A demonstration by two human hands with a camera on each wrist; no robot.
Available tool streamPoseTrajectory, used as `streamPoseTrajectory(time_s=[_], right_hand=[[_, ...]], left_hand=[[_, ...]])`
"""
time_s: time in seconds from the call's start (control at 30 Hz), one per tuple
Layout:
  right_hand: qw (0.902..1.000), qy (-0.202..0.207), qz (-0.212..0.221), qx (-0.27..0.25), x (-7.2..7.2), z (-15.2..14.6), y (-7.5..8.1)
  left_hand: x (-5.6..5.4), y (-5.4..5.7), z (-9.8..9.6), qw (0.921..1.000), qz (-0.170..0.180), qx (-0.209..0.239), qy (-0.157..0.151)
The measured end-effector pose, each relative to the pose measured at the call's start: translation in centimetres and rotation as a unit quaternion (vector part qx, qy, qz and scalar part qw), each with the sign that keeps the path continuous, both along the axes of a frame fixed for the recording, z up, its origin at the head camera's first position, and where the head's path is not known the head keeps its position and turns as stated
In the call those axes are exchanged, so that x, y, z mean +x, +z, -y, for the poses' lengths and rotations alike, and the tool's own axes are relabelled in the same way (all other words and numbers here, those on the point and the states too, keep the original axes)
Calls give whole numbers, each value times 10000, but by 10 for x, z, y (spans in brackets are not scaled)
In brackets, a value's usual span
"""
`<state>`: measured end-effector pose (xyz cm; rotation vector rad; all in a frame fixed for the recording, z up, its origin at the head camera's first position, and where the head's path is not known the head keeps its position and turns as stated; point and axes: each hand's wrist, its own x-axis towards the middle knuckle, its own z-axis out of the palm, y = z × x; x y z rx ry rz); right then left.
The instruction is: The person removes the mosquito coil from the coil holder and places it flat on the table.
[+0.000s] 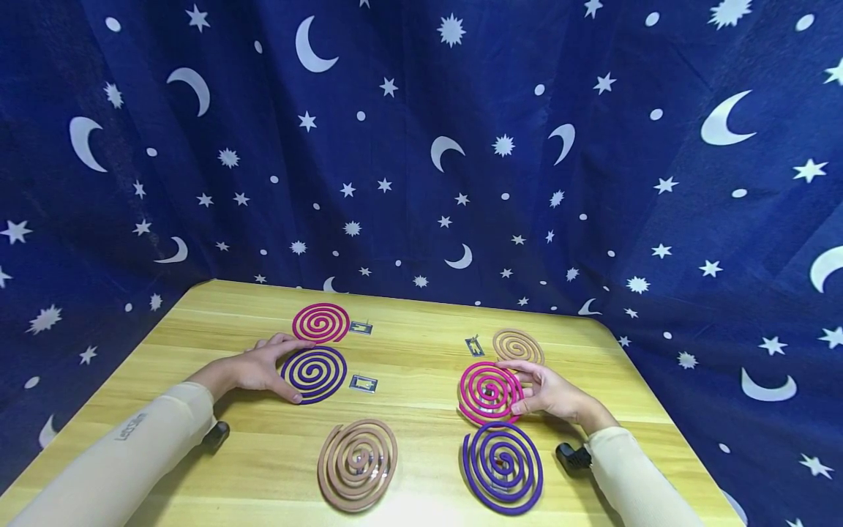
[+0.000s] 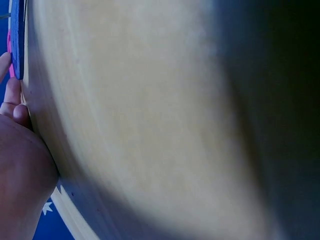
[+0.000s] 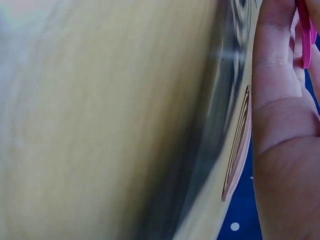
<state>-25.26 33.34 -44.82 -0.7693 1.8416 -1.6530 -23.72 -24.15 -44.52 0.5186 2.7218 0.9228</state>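
My left hand (image 1: pixel 262 364) grips the rim of a purple mosquito coil (image 1: pixel 314 370) at the table's left, thumb at the near edge and fingers at the far edge. That coil shows edge-on beside the fingers (image 2: pixel 14 92) in the left wrist view. On the right side, my right hand (image 1: pixel 548 391) pinches a pink mosquito coil (image 1: pixel 490 389) by its right edge, over a small metal stand partly hidden beneath it. Just behind the left purple coil lies another pink coil (image 1: pixel 320 323). A tan coil (image 1: pixel 518 347) lies flat beyond my right hand.
Nearer me, a brown coil (image 1: pixel 358 461) and a second purple coil (image 1: pixel 503 466) sit over metal stands. Bare metal stands lie at back left (image 1: pixel 361 327), centre left (image 1: pixel 364 383) and back right (image 1: pixel 474 346). A starry blue curtain (image 1: pixel 395 146) hangs behind the wooden table (image 1: pixel 421 351).
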Motion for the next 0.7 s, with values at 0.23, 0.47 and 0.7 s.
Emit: streamPoseTrajectory(time_s=[0.23, 0.47, 0.7], right_hand=[[10000, -49, 39, 9, 0, 2, 2], [9999, -162, 8, 14, 1, 3, 4], [9993, -363, 66, -31, 1, -1, 9]], left_hand=[[0, 0, 0, 10000, -10, -2, 12], [0, -1, 1, 10000, -18, -21, 13], [2, 2, -1, 10000, -31, -15, -48]])
